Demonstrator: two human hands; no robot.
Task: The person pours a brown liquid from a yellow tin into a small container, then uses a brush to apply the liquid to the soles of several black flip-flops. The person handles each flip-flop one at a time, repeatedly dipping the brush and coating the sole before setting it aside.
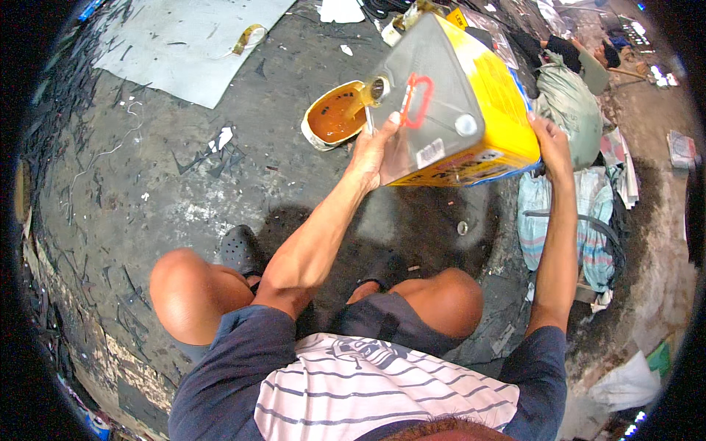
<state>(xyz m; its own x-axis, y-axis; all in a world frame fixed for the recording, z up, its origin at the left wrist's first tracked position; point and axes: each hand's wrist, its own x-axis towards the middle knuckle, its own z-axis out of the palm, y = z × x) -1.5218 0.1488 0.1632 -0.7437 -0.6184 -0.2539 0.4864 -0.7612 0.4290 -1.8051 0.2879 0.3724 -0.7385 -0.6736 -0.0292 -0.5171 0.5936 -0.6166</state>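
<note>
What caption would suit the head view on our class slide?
Left hand and right hand hold a tilted yellow and grey can, pouring amber liquid into a container on the floor.

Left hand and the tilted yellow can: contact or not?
Touching. The head view shows the left hand on the tilted yellow can, thumb over its grey top.

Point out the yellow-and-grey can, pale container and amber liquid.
Yellow-and-grey can (456, 95): head view, grey top.
Pale container (315, 140): head view, lower-left wall.
Amber liquid (334, 117): head view, pool's middle.
</note>
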